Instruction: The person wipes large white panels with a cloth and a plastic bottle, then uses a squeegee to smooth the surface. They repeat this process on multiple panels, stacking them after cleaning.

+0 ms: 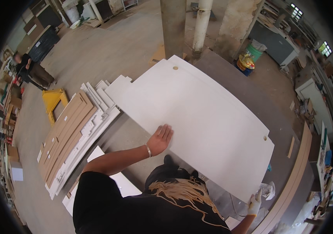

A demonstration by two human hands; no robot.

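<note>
A large white panel (205,113) with a small round hole near each of two corners lies in front of me, its far long edge slightly curved. My left hand (161,139), bare with a bracelet at the wrist, rests flat on the panel's near edge with fingers stretched out. At the panel's near right corner, my right hand (254,204) wears a white glove and has its fingers closed at the edge; they are partly hidden. Right beside those fingertips sits a crumpled wad of clear plastic (267,190).
Stacked brown and white boards (67,136) lie at the left, beside a yellow metal frame (55,102). A dark board surface (232,82) extends under the panel. Long brown strips (291,183) lie at the right. Beyond stand a pillar (173,29) and buckets (245,64). Another person (34,70) is far left.
</note>
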